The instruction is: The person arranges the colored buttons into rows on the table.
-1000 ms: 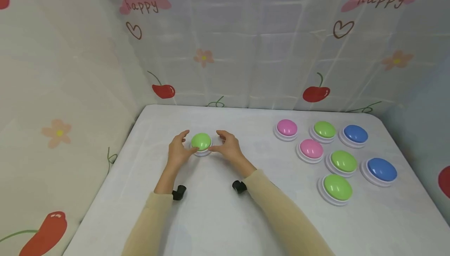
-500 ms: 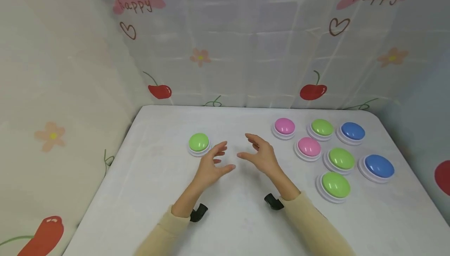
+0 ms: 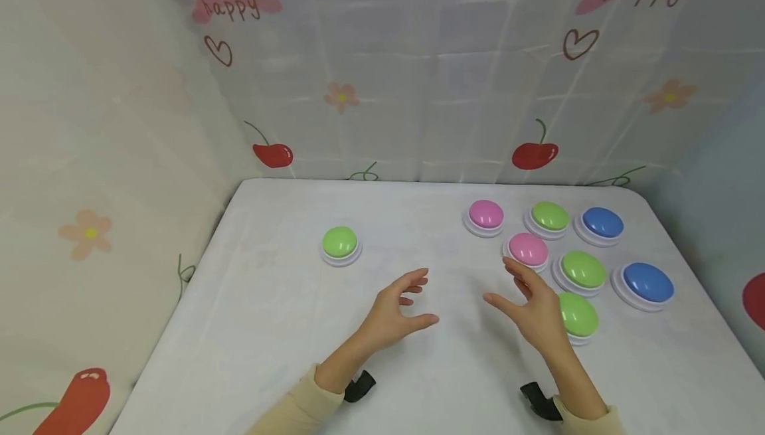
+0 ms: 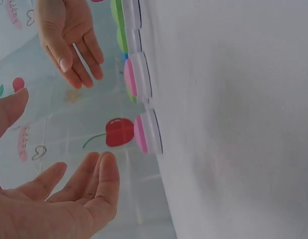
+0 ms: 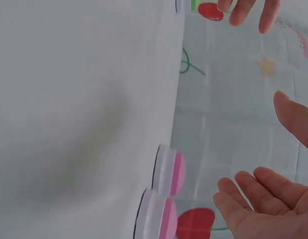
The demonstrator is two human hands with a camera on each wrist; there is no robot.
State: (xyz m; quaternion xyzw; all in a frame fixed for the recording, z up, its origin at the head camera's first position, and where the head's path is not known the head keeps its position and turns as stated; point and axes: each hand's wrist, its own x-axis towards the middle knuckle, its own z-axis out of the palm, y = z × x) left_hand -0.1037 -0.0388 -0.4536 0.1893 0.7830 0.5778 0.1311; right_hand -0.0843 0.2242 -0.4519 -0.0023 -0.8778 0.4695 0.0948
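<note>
My left hand [image 3: 390,315] hovers over the middle of the table with thumb and fingers spread apart, holding nothing. To its right, my right hand [image 3: 538,315] is raised in the same spread shape, also with nothing between its fingers. Behind the right hand, in the head view, a green push button [image 3: 581,314] is partly covered, and the fingertips overlap a pink push button [image 3: 528,248]. A lone green push button [image 3: 339,241] with a white base sits at the table's back left, away from both hands.
On the right of the white table [image 3: 287,329] several more domed buttons stand in a cluster: another pink button [image 3: 486,213], two green, and two blue, one a blue button [image 3: 648,281] near the right edge. A printed curtain [image 3: 418,89] hangs behind the table's back edge.
Both hands have left the lone green button, where they were on either side of it, and moved right and toward the front. The lone button has stayed in place.
</note>
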